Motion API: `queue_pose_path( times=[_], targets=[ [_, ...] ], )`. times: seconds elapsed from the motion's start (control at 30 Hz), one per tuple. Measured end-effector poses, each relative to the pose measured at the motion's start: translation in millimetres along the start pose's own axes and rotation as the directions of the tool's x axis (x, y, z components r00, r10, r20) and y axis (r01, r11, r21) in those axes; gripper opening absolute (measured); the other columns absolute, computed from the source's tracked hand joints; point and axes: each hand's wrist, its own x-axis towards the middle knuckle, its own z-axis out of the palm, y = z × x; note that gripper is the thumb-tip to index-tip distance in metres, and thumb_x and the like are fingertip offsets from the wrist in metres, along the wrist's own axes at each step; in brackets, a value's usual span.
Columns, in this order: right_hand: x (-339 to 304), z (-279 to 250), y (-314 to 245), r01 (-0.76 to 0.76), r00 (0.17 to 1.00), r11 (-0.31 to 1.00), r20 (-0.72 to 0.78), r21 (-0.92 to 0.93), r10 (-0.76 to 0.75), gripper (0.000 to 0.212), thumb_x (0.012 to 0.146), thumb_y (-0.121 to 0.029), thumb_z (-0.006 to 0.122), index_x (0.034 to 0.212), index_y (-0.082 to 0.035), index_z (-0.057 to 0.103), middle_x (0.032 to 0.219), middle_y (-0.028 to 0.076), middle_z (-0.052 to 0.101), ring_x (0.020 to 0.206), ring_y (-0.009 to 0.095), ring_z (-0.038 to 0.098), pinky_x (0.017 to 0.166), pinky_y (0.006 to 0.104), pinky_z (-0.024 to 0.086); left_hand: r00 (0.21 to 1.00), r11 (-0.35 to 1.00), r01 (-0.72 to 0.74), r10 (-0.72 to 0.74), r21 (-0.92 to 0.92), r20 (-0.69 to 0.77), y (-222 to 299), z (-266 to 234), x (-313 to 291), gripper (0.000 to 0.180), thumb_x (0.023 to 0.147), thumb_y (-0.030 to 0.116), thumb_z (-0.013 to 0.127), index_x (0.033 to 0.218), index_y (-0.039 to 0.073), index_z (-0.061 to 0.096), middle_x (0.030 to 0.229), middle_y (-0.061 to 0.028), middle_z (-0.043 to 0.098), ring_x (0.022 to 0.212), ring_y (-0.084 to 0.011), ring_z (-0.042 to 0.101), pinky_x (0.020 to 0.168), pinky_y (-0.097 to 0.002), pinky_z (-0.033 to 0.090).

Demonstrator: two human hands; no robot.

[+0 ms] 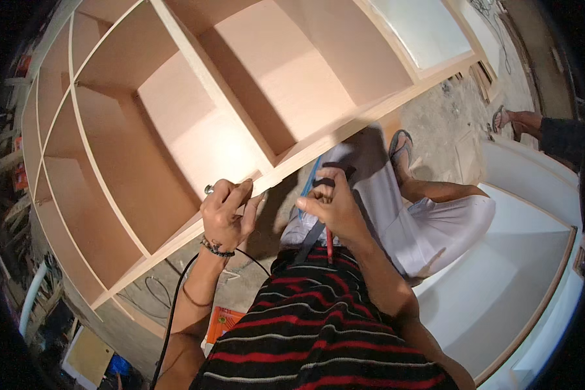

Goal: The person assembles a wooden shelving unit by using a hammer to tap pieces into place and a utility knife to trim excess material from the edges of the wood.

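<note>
A wooden cabinet (218, 97) with several open compartments and pale edging lies in front of me. My left hand (224, 214) is at its near edge, with thumb and fingers pinched against the pale wood edging (279, 170); whatever lies between the fingertips is hidden. A shiny metal ring-like piece (208, 190) shows at the knuckles, and a dark beaded bracelet circles the wrist. My right hand (331, 201) is raised over my lap, apart from the cabinet, its fingers curled; anything inside them is too small to name. Below it a red stick-like thing (329, 246) stands at my waist.
A black cable (173, 305) runs along my left forearm. An orange packet (222, 323) lies on the floor to the left. At the right stands a white panelled box (500, 260) with wood-coloured edges. Another person's sandalled foot (500, 119) shows at far right.
</note>
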Motion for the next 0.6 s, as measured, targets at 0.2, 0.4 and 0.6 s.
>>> queue_pose_path(
  times=[0.2,0.4,0.6],
  targets=[
    [-52.2,-29.9,57.8,-0.014,0.95,0.999,0.311,0.044,-0.001,0.041,0.097,-0.01,0.068,0.135,-0.003,0.055,0.118,0.006,0.065,0.097,0.012,0.062,0.087,0.0256,0.05,1.0,1.0,0.008,-0.008,0.015,-0.023,3.7,2.9,-5.5,0.025,0.075,0.001,0.083,0.099,-0.002,0.075,0.074,-0.0112,0.06,0.063,-0.0235,0.06,0.057,-0.0337,0.047],
    [-66.8,-61.0,-1.1,0.106,0.99,0.99,-0.105,0.096,-0.096,0.036,0.093,-0.006,0.069,0.127,-0.007,0.058,0.106,0.0,0.064,0.077,0.005,0.055,0.066,0.0239,0.046,0.999,0.999,0.04,-0.04,-0.003,-0.018,5.8,-3.2,-1.1,0.025,0.074,0.002,0.082,0.098,-0.002,0.075,0.075,-0.012,0.06,0.064,-0.0244,0.06,0.057,-0.0351,0.047],
    [-10.6,-29.9,-5.5,0.265,0.947,0.928,-0.112,-0.263,-0.302,0.013,0.093,-0.013,0.075,0.098,-0.002,0.071,0.078,-0.001,0.062,0.067,0.005,0.055,0.059,0.0241,0.044,1.0,0.999,-0.002,0.002,-0.055,0.011,4.5,4.5,3.5,0.026,0.076,0.005,0.083,0.099,0.0,0.073,0.075,-0.0103,0.058,0.064,-0.0229,0.058,0.057,-0.0349,0.046]
  ],
)
